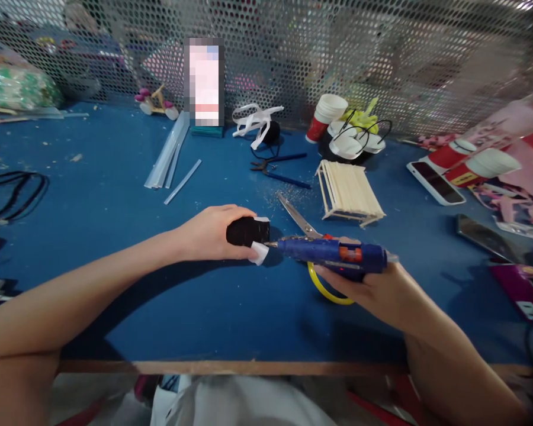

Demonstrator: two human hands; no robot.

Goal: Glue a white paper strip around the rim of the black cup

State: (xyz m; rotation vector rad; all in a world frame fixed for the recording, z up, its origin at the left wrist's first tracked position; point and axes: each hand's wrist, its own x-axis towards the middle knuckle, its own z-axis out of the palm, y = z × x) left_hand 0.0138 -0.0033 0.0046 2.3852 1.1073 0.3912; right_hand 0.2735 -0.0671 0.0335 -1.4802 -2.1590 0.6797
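My left hand (217,234) is closed around a small black piece (247,231) with white strip ends (260,253) at its right side. In my right hand (368,290) is a blue hot glue gun (333,254), its nozzle pointing left. The metal tip meets or nearly meets the black piece near the lower white end. Beneath the glue gun lie scissors (299,217) with a yellow handle loop (326,290), partly covered by the gun and my right hand. What exactly the black piece is cannot be made out.
Beyond the hands lie blue-handled pliers (282,171), clear glue sticks (169,154) and a small wooden stick table (350,189). Paper cups (328,112) stand near the perforated metal screen (266,65). Phones (435,182) and a purple item (522,290) are at right.
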